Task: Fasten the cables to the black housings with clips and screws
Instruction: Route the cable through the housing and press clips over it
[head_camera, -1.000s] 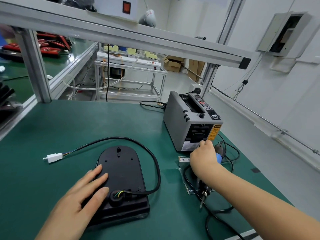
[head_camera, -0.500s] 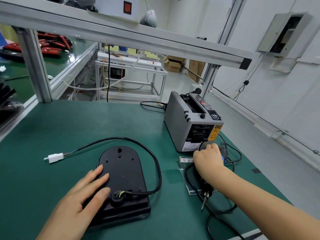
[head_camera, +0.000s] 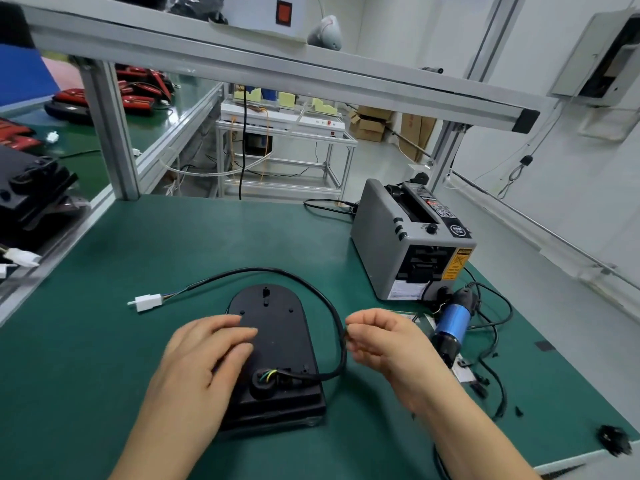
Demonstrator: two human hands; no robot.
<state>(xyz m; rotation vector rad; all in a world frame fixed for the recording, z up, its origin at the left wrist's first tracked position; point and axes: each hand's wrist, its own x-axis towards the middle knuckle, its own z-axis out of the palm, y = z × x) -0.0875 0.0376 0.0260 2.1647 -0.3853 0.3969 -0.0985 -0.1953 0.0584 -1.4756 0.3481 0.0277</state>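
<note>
Indoors, green bench mat (head_camera: 145, 341), left hand (head_camera: 207, 355) flat on housing (head_camera: 277, 334), right hand (head_camera: 381, 341) seemingly pinching cable (head_camera: 341, 327)

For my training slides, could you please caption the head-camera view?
Left hand steadies the black housing while the right hand reaches its cable; electric screwdriver lies aside.

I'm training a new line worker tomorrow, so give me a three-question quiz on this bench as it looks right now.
1. True or false: the left hand rests flat on the black housing.
2. Which tool lies on the green mat just right of the right hand? A) pliers B) blue electric screwdriver C) soldering iron
3. Fill in: the black cable ends in a ____ connector lying left of the housing.

Key: 1 true; 2 B, the blue electric screwdriver; 3 white.
</note>
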